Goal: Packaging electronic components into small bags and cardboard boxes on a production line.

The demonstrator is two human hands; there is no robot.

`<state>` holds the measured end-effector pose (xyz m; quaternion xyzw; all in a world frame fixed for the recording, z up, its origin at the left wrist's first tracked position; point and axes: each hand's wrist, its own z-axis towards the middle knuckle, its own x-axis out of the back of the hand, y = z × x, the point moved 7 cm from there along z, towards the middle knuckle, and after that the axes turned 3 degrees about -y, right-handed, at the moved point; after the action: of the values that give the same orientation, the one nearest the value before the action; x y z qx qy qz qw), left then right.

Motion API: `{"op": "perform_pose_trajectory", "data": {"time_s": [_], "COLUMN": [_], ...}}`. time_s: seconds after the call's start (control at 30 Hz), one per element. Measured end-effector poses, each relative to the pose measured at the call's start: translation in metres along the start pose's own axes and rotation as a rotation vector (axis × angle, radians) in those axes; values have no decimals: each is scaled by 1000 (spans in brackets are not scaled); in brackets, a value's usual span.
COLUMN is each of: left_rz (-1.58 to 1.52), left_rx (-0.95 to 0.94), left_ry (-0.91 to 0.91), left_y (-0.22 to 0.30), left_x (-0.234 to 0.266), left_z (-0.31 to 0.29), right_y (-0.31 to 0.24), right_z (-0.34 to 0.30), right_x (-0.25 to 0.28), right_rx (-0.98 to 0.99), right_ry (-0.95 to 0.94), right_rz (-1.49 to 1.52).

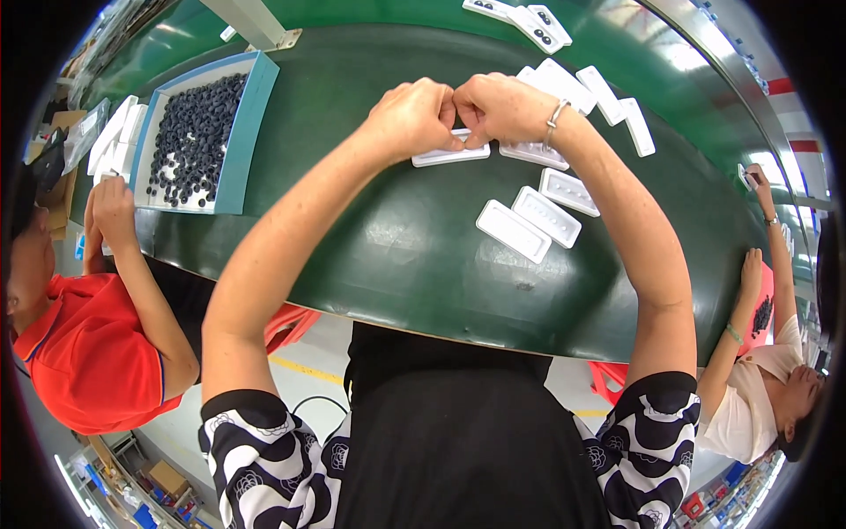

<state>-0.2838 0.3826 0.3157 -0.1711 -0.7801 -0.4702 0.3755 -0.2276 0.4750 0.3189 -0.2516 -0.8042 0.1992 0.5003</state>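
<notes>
Both my hands meet over a small white plastic tray (449,160) at the far middle of the green table. My left hand (411,120) is closed, its thumb and fingertips at the tray's upper edge. My right hand (509,108) is closed in a pinch at the tray's right end; anything small between its fingertips is hidden. Under my right wrist lies another white tray (536,157), partly covered. Nearer me, three more sit at a slant: one white tray (570,191), a second tray (546,217) with a row of small bumps, and a third tray (513,231).
A blue-edged box (254,132) of small black ring-shaped parts (189,141) stands on the left. White trays (602,95) lie beyond my right hand; farther back, some trays (539,28) hold round black parts. People sit at both sides, a red-shirted person (106,353) on the left.
</notes>
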Motion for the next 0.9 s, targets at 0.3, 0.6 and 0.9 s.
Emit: {"op": "perform_pose_trajectory", "data": {"time_s": [0.3,0.6,0.9], "left_rz": [-32,-332,-678], "left_rx": [-75,-105,28], "left_ry": [33,517,681], "left_y": [-11,-32,-85], "left_x": [8,22,9], "left_z": [-6,-59,-108], "right_y": [7,-17,-19], "right_z": [-28,-51,-11], "right_x": [5,-26,11], "right_rx": [111,388,319], "right_ry": [216,547,627], "right_rz": [260,-381,-403]}}
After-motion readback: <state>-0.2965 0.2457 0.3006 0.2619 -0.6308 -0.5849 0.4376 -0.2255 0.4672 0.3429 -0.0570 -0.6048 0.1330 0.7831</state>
